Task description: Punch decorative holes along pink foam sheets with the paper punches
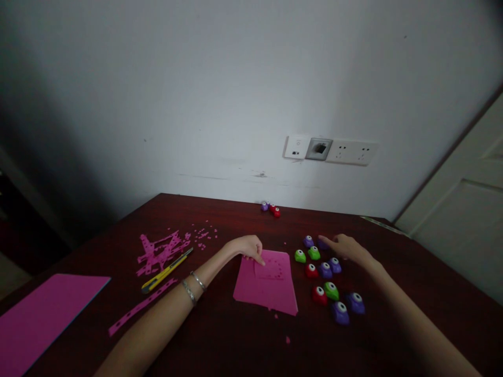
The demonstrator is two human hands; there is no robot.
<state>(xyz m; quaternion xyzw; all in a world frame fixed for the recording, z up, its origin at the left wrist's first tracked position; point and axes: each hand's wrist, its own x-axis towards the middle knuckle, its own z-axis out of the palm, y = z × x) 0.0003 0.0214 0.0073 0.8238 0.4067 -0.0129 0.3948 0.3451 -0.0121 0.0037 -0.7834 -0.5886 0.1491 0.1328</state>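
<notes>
My left hand (pixel 248 247) pinches the left edge of a small pink paper card (pixel 270 268) between thumb and fingers. Small punched holes run along the card's border. Beneath it lies a larger pink sheet (pixel 263 296) flat on the table. My right hand (pixel 346 247) is at the back right, its index finger stretched out to a purple craft punch (pixel 324 243), which the fingertip partly covers. Around it stand more eye-shaped craft punches: a green one (pixel 300 256), a red one (pixel 312 270) and several other purple, green and red ones.
A yellow utility knife (pixel 167 270) lies left of my left forearm, beside cut pink scraps (pixel 157 253) and a long punched strip (pixel 143 307). A big pink sheet (pixel 51 319) is at far left. Several punches (pixel 271 208) stand near the wall; a ruler-like strip (pixel 385 226) lies at back right.
</notes>
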